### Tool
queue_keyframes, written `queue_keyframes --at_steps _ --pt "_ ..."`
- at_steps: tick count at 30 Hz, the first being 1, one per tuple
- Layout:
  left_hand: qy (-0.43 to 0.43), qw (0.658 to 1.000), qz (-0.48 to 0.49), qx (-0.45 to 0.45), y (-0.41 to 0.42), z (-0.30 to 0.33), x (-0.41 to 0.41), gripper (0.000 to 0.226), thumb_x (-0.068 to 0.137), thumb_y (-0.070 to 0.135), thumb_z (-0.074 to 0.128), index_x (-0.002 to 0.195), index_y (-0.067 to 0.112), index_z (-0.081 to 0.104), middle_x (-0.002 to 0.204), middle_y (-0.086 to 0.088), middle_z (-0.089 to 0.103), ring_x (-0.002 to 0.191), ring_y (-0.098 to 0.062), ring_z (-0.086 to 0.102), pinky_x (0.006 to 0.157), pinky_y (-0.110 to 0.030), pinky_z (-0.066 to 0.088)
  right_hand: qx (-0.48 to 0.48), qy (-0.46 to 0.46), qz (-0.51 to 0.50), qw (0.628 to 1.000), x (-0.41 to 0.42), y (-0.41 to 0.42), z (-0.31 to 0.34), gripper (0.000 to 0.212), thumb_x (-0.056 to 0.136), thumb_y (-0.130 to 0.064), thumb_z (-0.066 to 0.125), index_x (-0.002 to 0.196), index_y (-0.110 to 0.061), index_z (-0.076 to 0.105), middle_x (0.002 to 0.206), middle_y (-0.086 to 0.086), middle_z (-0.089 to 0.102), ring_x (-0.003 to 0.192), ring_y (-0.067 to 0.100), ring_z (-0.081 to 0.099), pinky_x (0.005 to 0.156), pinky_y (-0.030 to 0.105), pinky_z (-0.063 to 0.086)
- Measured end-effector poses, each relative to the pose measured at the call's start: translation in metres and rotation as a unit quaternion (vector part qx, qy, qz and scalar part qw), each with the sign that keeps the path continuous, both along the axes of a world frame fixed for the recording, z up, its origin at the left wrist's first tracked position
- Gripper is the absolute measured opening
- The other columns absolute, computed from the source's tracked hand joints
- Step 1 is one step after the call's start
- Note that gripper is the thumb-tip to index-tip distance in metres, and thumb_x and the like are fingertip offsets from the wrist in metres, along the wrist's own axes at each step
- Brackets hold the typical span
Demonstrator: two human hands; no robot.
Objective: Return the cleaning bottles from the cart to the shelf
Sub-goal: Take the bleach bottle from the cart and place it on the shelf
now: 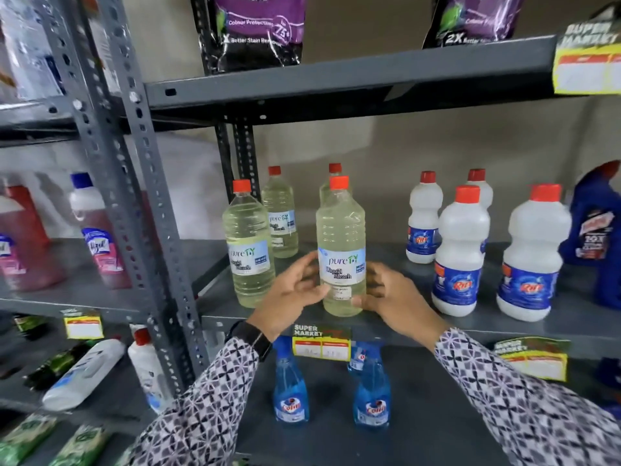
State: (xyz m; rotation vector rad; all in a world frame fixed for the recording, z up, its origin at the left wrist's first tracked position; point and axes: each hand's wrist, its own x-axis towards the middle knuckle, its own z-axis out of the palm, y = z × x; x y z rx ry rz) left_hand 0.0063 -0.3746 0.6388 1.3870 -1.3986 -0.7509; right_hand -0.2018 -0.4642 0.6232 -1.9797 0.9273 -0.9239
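Observation:
A clear bottle of pale yellow liquid bleach [340, 230] with a red cap stands upright near the front edge of the grey metal shelf [420, 326]. My left hand [292, 294] touches its left side with the fingers curled around the label. My right hand [389, 294] touches its right side low down. Three more bleach bottles of the same kind stand on this shelf: one to the left [250, 243], one behind that [279, 213] and one behind the held bottle [335, 171]. The cart is out of view.
White Rin bottles [460, 250] with red caps stand to the right, and a blue bottle [594, 227] stands at the far right. Blue Colin spray bottles [290, 391] stand on the shelf below. Purple pouches [255, 28] sit above. Pink bottles [100, 237] fill the left rack.

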Motion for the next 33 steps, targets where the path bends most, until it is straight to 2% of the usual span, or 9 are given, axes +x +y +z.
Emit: queue_keyframes --at_steps 3,6,10,13,17,19,23,29,33 --pt "0.026 0.999 -0.011 -0.026 -0.007 -0.001 -0.007 0.066 0.100 -0.001 0.062 0.157 0.022 0.037 0.138 0.006 0.066 0.105 0.010 0.071 0.084 -0.013 0.059 -0.014 -0.001 0.005 1.000 0.007 -0.002 0.003 0.074 0.083 -0.012 0.084 0.148 -0.019 0.050 0.132 -0.003 0.071 0.112 0.009 0.073 0.103 0.033 0.057" --pt "0.026 0.999 -0.004 -0.047 -0.009 -0.004 -0.005 0.077 0.095 -0.002 0.070 0.160 0.021 0.035 0.148 0.000 0.062 0.123 -0.002 0.068 0.093 -0.018 0.060 -0.018 -0.006 0.005 1.000 0.017 -0.002 0.004 0.074 0.083 -0.012 0.083 0.149 -0.020 0.049 0.133 -0.005 0.071 0.111 0.008 0.073 0.104 0.038 0.057" --pt "0.018 0.998 0.012 -0.064 -0.011 -0.014 0.001 0.088 0.086 -0.003 0.079 0.159 0.022 0.036 0.144 0.005 0.064 0.124 -0.006 0.067 0.096 -0.020 0.060 -0.010 -0.006 0.011 1.000 0.016 -0.001 0.002 0.071 0.087 -0.011 0.080 0.150 -0.021 0.048 0.125 -0.012 0.068 0.107 -0.003 0.068 0.095 0.021 0.055" --pt "0.031 0.997 0.019 -0.074 -0.011 -0.019 0.005 0.091 0.082 -0.002 0.083 0.159 0.021 0.039 0.147 0.000 0.063 0.130 -0.016 0.065 0.104 -0.029 0.058 -0.006 -0.007 0.017 1.000 0.013 0.000 0.000 0.071 0.090 -0.009 0.077 0.152 -0.021 0.046 0.134 -0.005 0.069 0.116 0.008 0.069 0.103 0.033 0.057" --pt "0.033 0.997 0.009 -0.070 -0.013 -0.022 0.008 0.078 0.091 -0.010 0.070 0.150 0.030 0.040 0.132 0.013 0.066 0.109 0.005 0.072 0.089 -0.017 0.060 -0.003 -0.029 0.012 1.000 0.012 0.002 -0.001 0.070 0.089 -0.006 0.078 0.151 -0.020 0.048 0.135 -0.003 0.069 0.112 0.005 0.072 0.101 0.034 0.059" --pt "0.050 0.996 0.008 -0.069 -0.014 -0.023 0.010 0.079 0.092 -0.013 0.067 0.155 0.025 0.038 0.132 0.011 0.066 0.105 0.008 0.073 0.084 -0.016 0.060 -0.005 -0.044 0.005 0.999 0.012 0.003 -0.001 0.071 0.086 -0.006 0.080 0.149 -0.019 0.051 0.131 -0.005 0.070 0.106 0.003 0.074 0.096 0.031 0.061" --pt "0.063 0.996 0.007 -0.070 -0.015 -0.022 0.012 0.079 0.091 -0.013 0.069 0.158 0.019 0.040 0.135 0.001 0.067 0.101 0.007 0.075 0.082 -0.016 0.061 -0.020 -0.041 -0.004 0.999 0.012 0.005 -0.001 0.071 0.085 -0.009 0.082 0.148 -0.020 0.052 0.126 -0.005 0.069 0.107 0.009 0.074 0.097 0.033 0.060" --pt "0.064 0.994 0.017 -0.085 -0.014 -0.023 0.009 0.079 0.087 -0.011 0.074 0.156 0.016 0.045 0.138 0.008 0.069 0.107 0.001 0.076 0.084 -0.018 0.061 -0.034 -0.032 -0.013 0.999 0.012 0.006 -0.002 0.069 0.088 -0.007 0.078 0.150 -0.018 0.051 0.138 0.003 0.069 0.105 0.008 0.075 0.097 0.034 0.061" --pt "0.069 0.994 0.020 -0.083 -0.013 -0.024 0.009 0.079 0.087 -0.011 0.074 0.156 0.015 0.045 0.138 0.006 0.071 0.110 -0.002 0.075 0.085 -0.020 0.062 -0.031 -0.032 -0.007 0.999 0.011 0.008 -0.001 0.075 0.082 -0.010 0.085 0.149 -0.020 0.053 0.134 -0.001 0.072 0.105 0.006 0.076 0.093 0.026 0.061"
